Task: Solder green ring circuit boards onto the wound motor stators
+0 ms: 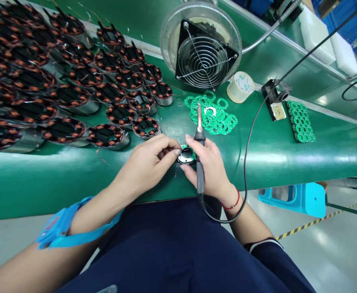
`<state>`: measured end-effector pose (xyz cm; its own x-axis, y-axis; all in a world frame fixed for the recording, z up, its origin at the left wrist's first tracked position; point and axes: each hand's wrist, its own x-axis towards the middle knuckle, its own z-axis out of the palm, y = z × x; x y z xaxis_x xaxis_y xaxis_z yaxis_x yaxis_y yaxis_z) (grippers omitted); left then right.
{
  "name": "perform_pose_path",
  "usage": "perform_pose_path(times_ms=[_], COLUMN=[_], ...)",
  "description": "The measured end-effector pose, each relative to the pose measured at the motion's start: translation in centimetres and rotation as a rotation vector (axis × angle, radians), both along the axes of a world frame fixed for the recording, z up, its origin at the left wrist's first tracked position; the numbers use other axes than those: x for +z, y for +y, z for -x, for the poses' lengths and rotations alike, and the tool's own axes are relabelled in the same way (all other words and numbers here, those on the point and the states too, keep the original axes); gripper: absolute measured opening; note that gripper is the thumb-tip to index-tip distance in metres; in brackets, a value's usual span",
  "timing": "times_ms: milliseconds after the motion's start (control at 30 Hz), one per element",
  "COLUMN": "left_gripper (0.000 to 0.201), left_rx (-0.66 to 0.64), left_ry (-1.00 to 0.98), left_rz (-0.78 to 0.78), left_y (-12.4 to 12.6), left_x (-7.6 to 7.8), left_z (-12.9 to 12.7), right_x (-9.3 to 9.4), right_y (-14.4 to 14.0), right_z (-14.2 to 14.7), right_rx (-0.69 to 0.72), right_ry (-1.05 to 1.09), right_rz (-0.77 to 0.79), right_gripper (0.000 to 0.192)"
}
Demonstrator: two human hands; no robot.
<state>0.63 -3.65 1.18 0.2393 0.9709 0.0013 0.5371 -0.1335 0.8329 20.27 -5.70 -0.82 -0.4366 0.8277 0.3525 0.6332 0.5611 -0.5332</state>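
A soldering iron (200,175) rests in my right hand (213,169), its metal tip pointing away from me. That hand's thumb and fingers also reach around the right side of a small motor stator topped by a green-and-white ring circuit board (185,160). At the board's left edge, my left hand (147,165) is closed in a pinch, thumb and forefinger tips together; whatever lies between them is too small to make out. Beyond the iron's tip lies a loose pile of green ring circuit boards (217,122).
Several copper-wound stators (146,127) crowd the bench's left side. A fan (205,61) stands at the back, beside a tape roll (241,87). Further right are a soldering iron stand (274,101) and a circuit board panel (300,121). The iron's cable (246,162) loops past my right wrist.
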Motion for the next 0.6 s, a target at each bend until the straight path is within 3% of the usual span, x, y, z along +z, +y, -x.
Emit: perform_pose_path(times_ms=[133,333,600], left_gripper=[0.022,0.016,0.019], left_rx=[0.061,0.135,0.086], left_ry=[-0.08,-0.144,-0.041], left_rz=[0.12,0.16,0.137], left_y=[0.2,0.3,0.8], left_x=[-0.3,-0.5,-0.2], left_z=[-0.2,-0.4,-0.1], right_x=[0.2,0.4,0.1], right_y=[-0.4,-0.4,-1.6], right_z=[0.1,-0.1,-1.0], right_rx=[0.028,0.013,-0.175], right_ry=[0.031,0.118,0.451], right_rz=[-0.11,-0.059,-0.07], right_gripper=[0.044,0.038,0.033])
